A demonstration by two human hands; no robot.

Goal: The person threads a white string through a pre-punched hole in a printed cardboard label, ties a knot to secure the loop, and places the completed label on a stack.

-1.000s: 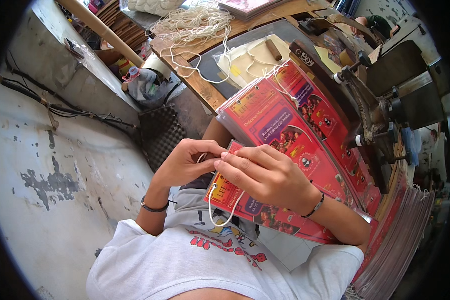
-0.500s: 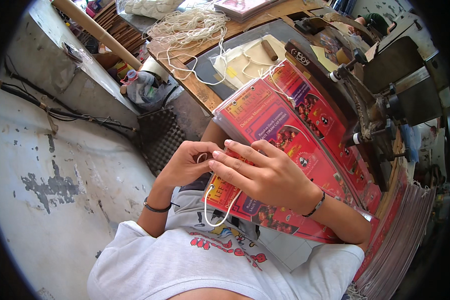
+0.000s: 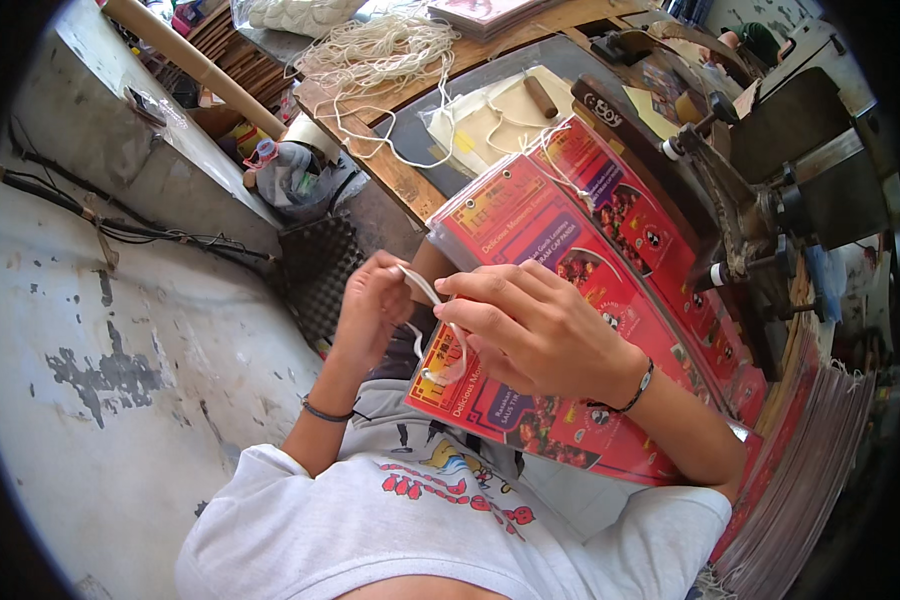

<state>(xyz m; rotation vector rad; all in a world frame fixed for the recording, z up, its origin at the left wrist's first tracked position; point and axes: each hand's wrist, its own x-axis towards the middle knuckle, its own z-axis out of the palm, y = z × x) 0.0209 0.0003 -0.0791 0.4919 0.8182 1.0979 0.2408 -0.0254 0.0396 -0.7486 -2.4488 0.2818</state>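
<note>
My left hand (image 3: 372,305) is closed in a pinch on a white cord (image 3: 420,284), just off the left edge of a red printed plastic-covered sheet (image 3: 560,425). The cord loops down to the sheet's corner, near a hole there; a second strand hangs below my left fingers. Over the sheet, my right hand (image 3: 545,335) has half-bent fingers apart, fingertips beside the cord, thumb partly hidden. Beyond it rests a stack of similar red sheets (image 3: 520,215) with metal eyelets. Another red sheet (image 3: 630,215) with white cord at its top lies to the right.
A tangle of white cord (image 3: 390,60) covers part of the wooden table (image 3: 410,190). A wooden-handled tool (image 3: 540,97) lies near cream paper. A dark metal machine (image 3: 740,190) stands right, above a tall sheet pile (image 3: 800,470). A worn wall (image 3: 140,330) bounds the left.
My left hand has drawn up and away from my right, pulling the cord. The loop hanging below the sheet's corner has shortened and now lies over the sheet. My right fingers have bent more.
</note>
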